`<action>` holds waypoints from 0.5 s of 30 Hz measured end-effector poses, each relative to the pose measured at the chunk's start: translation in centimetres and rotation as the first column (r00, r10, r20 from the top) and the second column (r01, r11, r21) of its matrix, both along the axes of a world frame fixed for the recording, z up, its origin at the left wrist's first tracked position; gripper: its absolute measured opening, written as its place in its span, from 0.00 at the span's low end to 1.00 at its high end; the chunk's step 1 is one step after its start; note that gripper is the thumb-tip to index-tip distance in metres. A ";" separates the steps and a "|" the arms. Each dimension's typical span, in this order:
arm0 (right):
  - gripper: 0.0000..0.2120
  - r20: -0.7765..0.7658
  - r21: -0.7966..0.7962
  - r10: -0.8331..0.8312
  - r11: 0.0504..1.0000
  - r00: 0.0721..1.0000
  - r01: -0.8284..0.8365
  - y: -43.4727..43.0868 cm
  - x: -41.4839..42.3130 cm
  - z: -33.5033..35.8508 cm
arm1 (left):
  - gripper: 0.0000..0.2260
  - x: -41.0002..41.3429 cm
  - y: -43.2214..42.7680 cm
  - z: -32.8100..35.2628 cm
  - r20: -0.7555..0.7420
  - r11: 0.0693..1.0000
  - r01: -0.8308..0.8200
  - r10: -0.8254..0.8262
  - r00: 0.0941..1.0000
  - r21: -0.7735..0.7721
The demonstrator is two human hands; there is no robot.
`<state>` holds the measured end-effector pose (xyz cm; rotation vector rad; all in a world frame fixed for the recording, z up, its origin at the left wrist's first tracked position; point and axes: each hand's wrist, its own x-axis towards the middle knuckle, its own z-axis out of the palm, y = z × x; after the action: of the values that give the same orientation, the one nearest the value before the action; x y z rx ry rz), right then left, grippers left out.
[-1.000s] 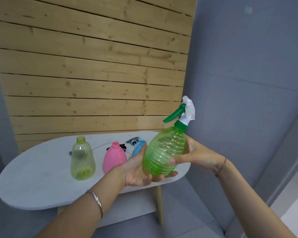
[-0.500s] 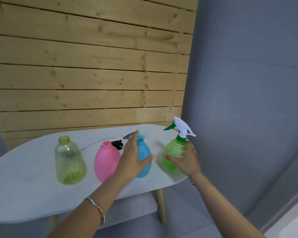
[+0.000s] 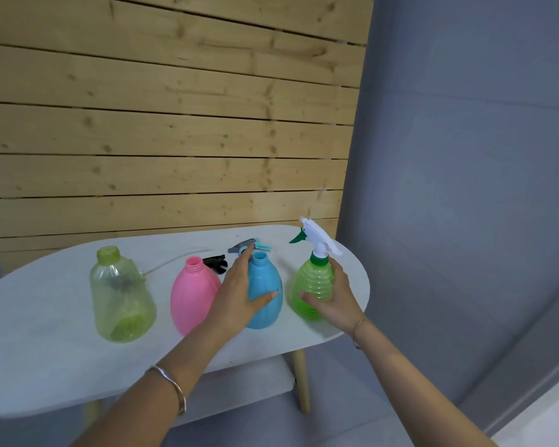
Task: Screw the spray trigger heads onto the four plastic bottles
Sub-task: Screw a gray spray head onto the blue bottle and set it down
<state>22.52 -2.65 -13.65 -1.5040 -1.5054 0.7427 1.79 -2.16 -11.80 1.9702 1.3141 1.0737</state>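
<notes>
A row of bottles stands on the white oval table (image 3: 46, 359). At the right end is the ribbed green bottle (image 3: 312, 285) with its white and green spray head (image 3: 318, 240) on, and my right hand (image 3: 334, 298) is wrapped around its body. My left hand (image 3: 239, 295) grips the open blue bottle (image 3: 267, 295) beside it. The pink bottle (image 3: 191, 295) and the pale yellow-green bottle (image 3: 120, 295) stand open further left. Behind them lie a black spray head (image 3: 216, 262) and a grey and blue spray head (image 3: 249, 246).
A thin clear tube (image 3: 165, 262) lies on the table behind the yellow-green bottle. A wooden slat wall rises behind the table and a grey wall stands to the right. The green bottle is close to the table's right edge.
The green bottle, held up in both hands, has come down onto the table's right end. My left hand left it and moved onto the blue bottle, closing around it.
</notes>
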 end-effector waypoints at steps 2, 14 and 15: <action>0.33 -0.025 0.023 -0.006 1.000 1.000 0.007 0.0 -0.1 -0.2 | 0.36 0.0 0.0 0.0 -0.032 1.000 -0.027 0.027 0.999 0.008; 0.38 -0.054 0.022 -0.163 0.986 0.985 0.164 1.0 -0.9 -0.3 | 0.38 0.2 0.1 -0.6 -0.017 0.995 -0.043 0.042 0.999 -0.090; 0.39 -0.047 0.022 -0.171 0.985 0.984 0.172 0.9 -0.9 -0.4 | 0.37 0.2 0.0 -0.7 -0.017 0.995 -0.046 0.044 0.999 -0.087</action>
<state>21.61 -1.71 -14.01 -1.5649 -1.3279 0.6484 2.03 -2.15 -12.52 1.8960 1.3958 1.0062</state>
